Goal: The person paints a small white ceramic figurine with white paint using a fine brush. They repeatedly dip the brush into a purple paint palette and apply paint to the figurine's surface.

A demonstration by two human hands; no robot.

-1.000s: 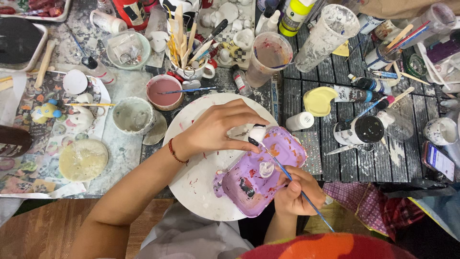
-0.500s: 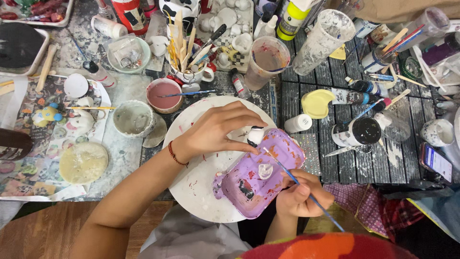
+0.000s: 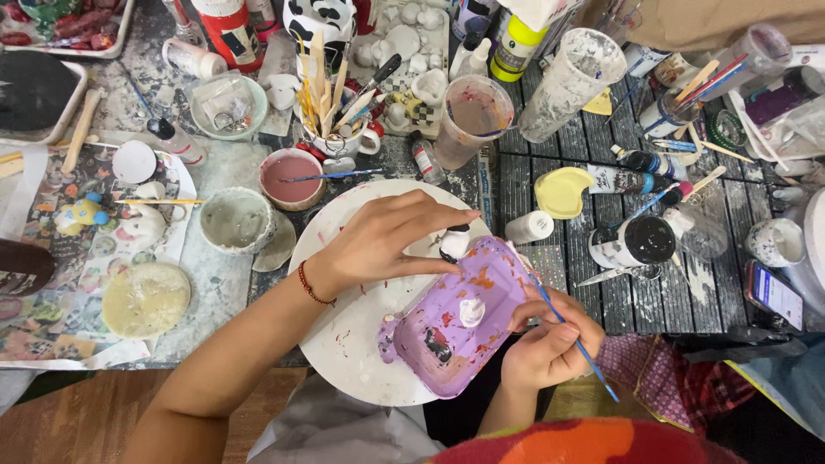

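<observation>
My left hand (image 3: 378, 236) reaches across a round white board (image 3: 344, 344) and pinches a small black-and-white figurine (image 3: 453, 243) at the top edge of a purple palette tray (image 3: 455, 322). A red bracelet circles that wrist. My right hand (image 3: 546, 348) holds a thin blue paintbrush (image 3: 571, 335) like a pen, and its thumb rests on the tray's right rim. The tray carries blobs of white, red, orange and black paint. The brush tip points up toward the tray's upper right corner.
A pink paint cup (image 3: 290, 178), a grey water cup (image 3: 236, 220), a mug full of sticks and brushes (image 3: 331, 112), a murky jar (image 3: 473, 116), paint bottles (image 3: 640, 241) and a yellow lid (image 3: 563, 192) crowd the table. A phone (image 3: 773, 292) lies at the right.
The view has tilted slightly. My right hand has shifted up a little along the tray's right edge with the brush. My left hand keeps hold of the figurine.
</observation>
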